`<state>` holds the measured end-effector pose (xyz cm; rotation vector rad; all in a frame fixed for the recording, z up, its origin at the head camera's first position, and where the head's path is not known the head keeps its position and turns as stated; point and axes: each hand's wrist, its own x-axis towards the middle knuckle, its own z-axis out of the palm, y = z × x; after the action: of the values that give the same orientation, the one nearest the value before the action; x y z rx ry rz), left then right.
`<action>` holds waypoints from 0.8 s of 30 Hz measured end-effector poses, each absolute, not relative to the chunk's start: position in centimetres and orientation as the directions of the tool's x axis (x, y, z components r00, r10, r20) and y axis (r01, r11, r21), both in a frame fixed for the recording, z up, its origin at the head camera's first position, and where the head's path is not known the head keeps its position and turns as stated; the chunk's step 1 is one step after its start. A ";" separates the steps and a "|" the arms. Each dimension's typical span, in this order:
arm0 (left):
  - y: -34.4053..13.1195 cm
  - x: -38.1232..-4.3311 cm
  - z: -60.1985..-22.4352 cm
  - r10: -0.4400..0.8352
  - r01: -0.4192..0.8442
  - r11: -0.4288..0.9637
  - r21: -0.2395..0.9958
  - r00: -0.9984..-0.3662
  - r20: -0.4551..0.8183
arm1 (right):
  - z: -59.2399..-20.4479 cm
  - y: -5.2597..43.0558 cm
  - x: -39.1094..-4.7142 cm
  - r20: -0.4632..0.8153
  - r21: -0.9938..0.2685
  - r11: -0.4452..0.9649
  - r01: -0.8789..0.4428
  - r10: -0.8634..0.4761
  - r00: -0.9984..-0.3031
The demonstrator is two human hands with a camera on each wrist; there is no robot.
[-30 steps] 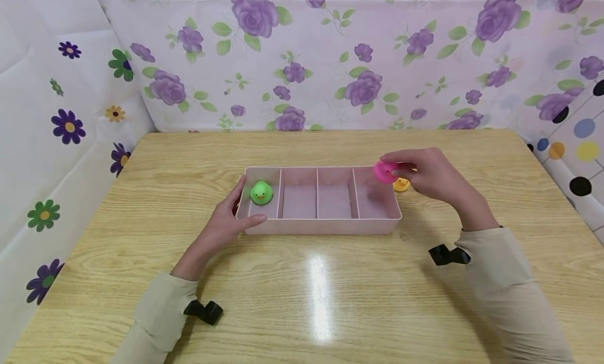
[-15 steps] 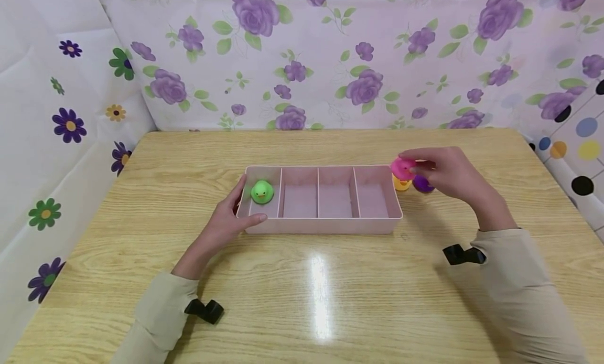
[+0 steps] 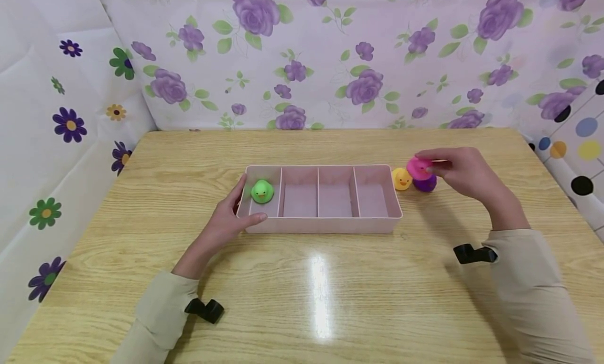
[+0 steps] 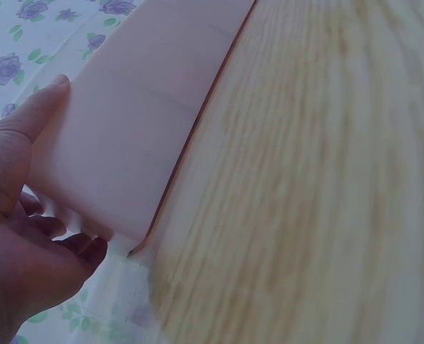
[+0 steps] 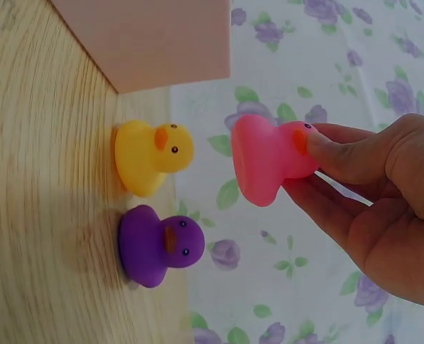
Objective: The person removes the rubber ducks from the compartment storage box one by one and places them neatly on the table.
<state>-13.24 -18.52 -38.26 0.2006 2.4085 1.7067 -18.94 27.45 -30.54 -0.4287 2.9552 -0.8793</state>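
Observation:
A pink rubber duck [image 5: 262,161] is pinched by its head between thumb and fingers of my right hand [image 3: 469,175], held above the table. Below it in the head view stands a purple rubber duck [image 3: 427,184], partly covered by the pink one. A yellow rubber duck [image 3: 402,180] stands between the purple duck and the right end of a pale pink divided box [image 3: 321,225]. My left hand [image 3: 225,217] holds the box's left end, thumb at the front rim, fingers round the side. In the leftmost compartment sits a green rubber duck [image 3: 262,191]; the other compartments hold nothing.
The wooden table [image 3: 264,280] carries the box and ducks. Behind it hangs a flowered cloth [image 3: 325,49], with a second patterned cloth [image 3: 89,91] along the left side and a dotted one [image 3: 571,159] at the right.
My right hand has carried the pink duck rightward from over the box's right end, past the yellow duck, to over the purple one. The left hand and box stay put.

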 end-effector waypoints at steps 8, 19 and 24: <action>-18.5 -13.2 -38.2 0.218 0.010 0.333 0.943 -0.974 -0.067 | -30.5 28.9 -19.1 0.009 -0.518 0.831 -0.202 -0.231 -0.973; -18.6 -13.3 -38.4 0.220 0.013 0.330 0.944 -0.973 -0.064 | -30.9 31.1 -19.4 -0.036 -0.511 0.848 -0.140 -0.184 -0.982; -18.6 -13.3 -38.3 0.219 0.013 0.332 0.943 -0.974 -0.064 | -31.1 32.0 -19.5 -0.057 -0.509 0.852 -0.118 -0.171 -0.984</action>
<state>-13.26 -18.60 -38.33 0.2123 2.4124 1.7057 -19.55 32.00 -31.10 -0.2289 2.9267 -0.7951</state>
